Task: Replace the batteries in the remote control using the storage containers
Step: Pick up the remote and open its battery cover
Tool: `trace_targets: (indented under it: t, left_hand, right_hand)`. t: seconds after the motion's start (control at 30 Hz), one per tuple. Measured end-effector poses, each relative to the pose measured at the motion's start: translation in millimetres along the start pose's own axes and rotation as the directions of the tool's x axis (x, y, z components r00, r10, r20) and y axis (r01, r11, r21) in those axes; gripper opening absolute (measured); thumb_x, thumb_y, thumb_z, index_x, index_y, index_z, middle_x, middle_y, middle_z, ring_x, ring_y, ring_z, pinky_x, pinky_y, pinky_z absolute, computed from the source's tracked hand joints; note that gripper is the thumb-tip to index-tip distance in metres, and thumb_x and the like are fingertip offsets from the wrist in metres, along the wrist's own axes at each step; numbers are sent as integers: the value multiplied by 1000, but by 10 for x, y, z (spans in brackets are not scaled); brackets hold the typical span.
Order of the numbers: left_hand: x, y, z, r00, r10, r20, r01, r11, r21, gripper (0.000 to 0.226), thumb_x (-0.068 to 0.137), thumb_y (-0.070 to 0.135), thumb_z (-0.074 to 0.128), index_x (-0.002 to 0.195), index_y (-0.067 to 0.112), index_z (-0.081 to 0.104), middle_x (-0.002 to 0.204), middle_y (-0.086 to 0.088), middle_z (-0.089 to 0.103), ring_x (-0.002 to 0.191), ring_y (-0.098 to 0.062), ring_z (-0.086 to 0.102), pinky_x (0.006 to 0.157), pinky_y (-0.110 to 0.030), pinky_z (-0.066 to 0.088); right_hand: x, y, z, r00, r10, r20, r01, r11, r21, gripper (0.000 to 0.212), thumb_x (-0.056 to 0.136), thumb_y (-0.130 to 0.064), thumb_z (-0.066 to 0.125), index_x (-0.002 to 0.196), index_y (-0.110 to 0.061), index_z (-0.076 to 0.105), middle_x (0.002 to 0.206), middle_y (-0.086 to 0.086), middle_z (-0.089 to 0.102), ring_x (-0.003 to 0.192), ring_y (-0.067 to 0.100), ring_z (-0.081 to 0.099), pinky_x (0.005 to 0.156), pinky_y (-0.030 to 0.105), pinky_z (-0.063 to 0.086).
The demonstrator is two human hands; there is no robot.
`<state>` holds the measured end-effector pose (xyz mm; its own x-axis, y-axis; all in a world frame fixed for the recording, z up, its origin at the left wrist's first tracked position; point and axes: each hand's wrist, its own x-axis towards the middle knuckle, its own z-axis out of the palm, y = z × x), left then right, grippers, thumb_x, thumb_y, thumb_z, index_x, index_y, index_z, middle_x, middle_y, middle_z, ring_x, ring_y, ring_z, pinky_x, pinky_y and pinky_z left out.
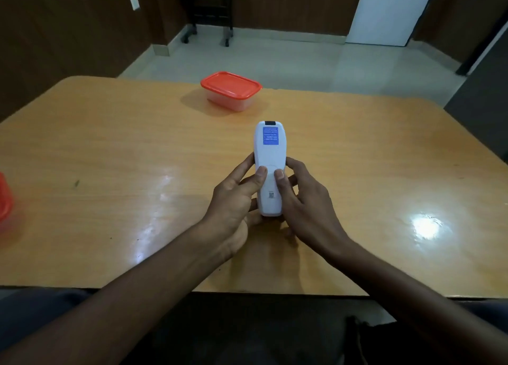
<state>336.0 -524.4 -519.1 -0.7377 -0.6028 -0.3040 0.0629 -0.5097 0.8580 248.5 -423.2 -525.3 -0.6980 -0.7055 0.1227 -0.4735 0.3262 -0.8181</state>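
Note:
A white remote control [268,155] is held back side up over the middle of the wooden table [110,144], a blue sticker near its far end. My left hand [236,199] grips its left side and my right hand [302,199] its right side. Both thumbs press on the battery cover at the near half, and the cover looks closed. A clear storage container with a closed red lid [230,90] stands at the far edge of the table, apart from the hands. Another red-lidded container [4,197] is cut off by the left edge of the view.
The table's near edge runs just in front of my lap. Beyond the far edge lie a tiled floor, a wheeled stand [209,21] against the wood-panelled wall, and a white door [390,10] at the back right.

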Motion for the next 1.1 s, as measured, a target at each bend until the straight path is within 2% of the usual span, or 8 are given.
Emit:
trace_targets:
  t: [0.07,0.23,0.43,0.63,0.73,0.9,1.0,1.1]
  left_hand:
    - [-1,13,2,1000,27,-8,-27,1000,14,44,94,23,66,135,38,61,116,-4,75,95,-31,72,70,-48,63]
    - [-9,4,49,994,99,-39,-95,992,84,42,96,29,63,136,42,58,94,2,76,77,-24,72,63,-41,60]
    - [-6,-28,70,981,155,-118,-151,988,42,49,98,21,62,142,40,53,87,-3,74,74,-24,68,48,-29,50]
    - [-20,-85,57,981,156,-113,-153,988,30,52,97,15,62,142,39,53,101,-5,76,82,-20,71,61,-33,59]
    - [-26,-74,53,979,181,-93,-176,983,52,54,97,12,62,144,38,52,107,-5,78,97,-24,72,70,-39,60]
    - [3,-15,31,982,188,-30,-186,981,55,55,97,10,61,145,36,50,113,-5,76,102,-26,72,77,-47,62]
    - [45,43,24,985,174,6,-174,985,22,51,97,7,61,141,32,52,106,-6,77,101,-27,72,75,-47,62]
    - [116,126,21,992,129,-12,-129,990,-50,48,94,3,61,136,23,56,110,-12,76,103,-35,73,79,-52,60]
  right_hand:
    - [4,-13,11,1000,-13,-2,13,1000,24,41,105,-48,39,145,-37,41,104,-5,66,87,19,72,62,49,63]
    - [4,-114,39,997,56,45,-65,969,239,39,106,-44,41,144,-40,37,99,-7,67,66,17,75,39,36,57]
    - [50,-135,116,997,68,48,-79,962,262,43,107,-39,42,149,-39,35,105,5,70,62,21,75,42,41,59]
    - [42,-69,125,993,108,42,-115,964,240,43,106,-39,46,148,-40,37,114,8,70,83,25,75,52,46,63]
    - [25,-107,94,989,131,75,-147,947,285,43,106,-36,47,147,-44,37,115,6,67,92,25,73,56,47,64]
    - [57,-143,-5,982,135,129,-172,925,339,49,106,-35,48,151,-45,33,123,5,65,96,28,72,58,49,65]
    - [118,-126,-63,993,39,113,-61,978,198,48,107,-38,44,153,-43,32,118,3,64,85,24,74,55,43,64]
    - [191,-61,-55,987,-158,-38,154,984,-88,48,101,-47,47,146,-30,50,113,-1,65,85,18,68,63,43,62]
